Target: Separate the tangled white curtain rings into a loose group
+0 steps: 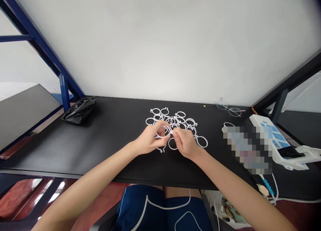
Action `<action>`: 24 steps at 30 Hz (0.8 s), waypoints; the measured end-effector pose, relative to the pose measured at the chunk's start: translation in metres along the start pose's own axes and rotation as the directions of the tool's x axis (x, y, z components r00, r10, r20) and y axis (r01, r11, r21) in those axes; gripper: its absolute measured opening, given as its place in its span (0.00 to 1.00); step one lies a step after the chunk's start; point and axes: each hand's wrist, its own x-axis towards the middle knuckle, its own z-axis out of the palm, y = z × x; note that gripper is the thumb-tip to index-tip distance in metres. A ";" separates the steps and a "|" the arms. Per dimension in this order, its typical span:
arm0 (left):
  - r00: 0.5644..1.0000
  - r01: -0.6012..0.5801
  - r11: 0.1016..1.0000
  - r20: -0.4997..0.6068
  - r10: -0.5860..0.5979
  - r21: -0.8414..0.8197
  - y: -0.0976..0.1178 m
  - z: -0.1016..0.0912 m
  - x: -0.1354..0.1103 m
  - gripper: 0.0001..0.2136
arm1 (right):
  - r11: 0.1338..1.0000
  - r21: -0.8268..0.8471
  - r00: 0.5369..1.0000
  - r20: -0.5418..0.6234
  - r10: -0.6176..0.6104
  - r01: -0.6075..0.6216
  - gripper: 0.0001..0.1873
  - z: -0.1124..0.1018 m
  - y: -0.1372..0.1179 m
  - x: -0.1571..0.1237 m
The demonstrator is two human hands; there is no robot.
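A white curtain ring (158, 136) with an opening in its loop is held between my two hands over the middle of the desk. My left hand (147, 139) curls its thumb and fingers around the loop. At the ring's right side, my right hand (187, 144) pinches its end between thumb and bent forefinger; the fingertips partly hide that spot. Several more white rings (173, 120) lie in a loose, overlapping pile behind and beneath the hands. One closed-looking ring (207, 142) rests just right of my right hand.
On the black desk (100, 140) lie a crumpled black plastic bag (79, 111) at the far left and eyeglasses (235, 111) at the back right. A blurred-out object (247, 150) sits beside a white power strip (273, 134) with cables. A wall stands behind.
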 end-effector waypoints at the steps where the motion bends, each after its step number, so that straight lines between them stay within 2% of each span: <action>1: 1.000 0.016 1.000 0.014 -0.016 -0.023 0.001 0.000 0.000 0.10 | 1.000 0.000 1.000 -0.002 -0.005 0.005 0.11 0.000 0.001 0.000; 12: 0.996 0.052 0.993 0.084 -0.044 -0.105 0.007 -0.003 0.000 0.10 | 0.998 0.001 0.996 -0.056 -0.063 0.063 0.11 0.003 0.002 -0.003; 24: 0.994 0.051 0.994 0.103 -0.041 -0.096 0.008 -0.005 0.000 0.09 | 0.996 -0.035 0.992 -0.088 -0.088 0.085 0.10 0.007 0.001 -0.006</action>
